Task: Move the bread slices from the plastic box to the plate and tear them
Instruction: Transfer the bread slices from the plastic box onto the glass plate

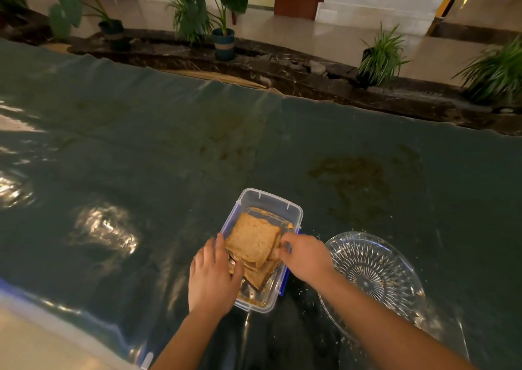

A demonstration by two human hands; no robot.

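Reaching into the plastic box with both hands, at the pick-up step of the transfer. Bread slices lying stacked and slightly fanned inside the box, directly between the two hands, none yet out of it. Left hand resting over the near-left wall of the box, fingers spread and loosely curled, thumb pressing against the left edge of the stack; looking like steadying or starting to pinch rather than fully gripping. Right hand coming over the right wall, fingers curled onto the right edge of the top slice; closing on it, though hard telling whether the grip is complete. Plate, clear cut glass, sitting on the worktop just to the right of the right hand, close beside the box, holding only a few crumbs. Judging the task as barely started: no whole slice on the plate, nothing torn.

Next move probably calling for lifting the top slice clear of the box wall without dragging the slices beneath, carrying it the short way rightward, setting it on the plate, then pulling it apart with both hands. Soft bread likely tearing early if pinched only at one corner.
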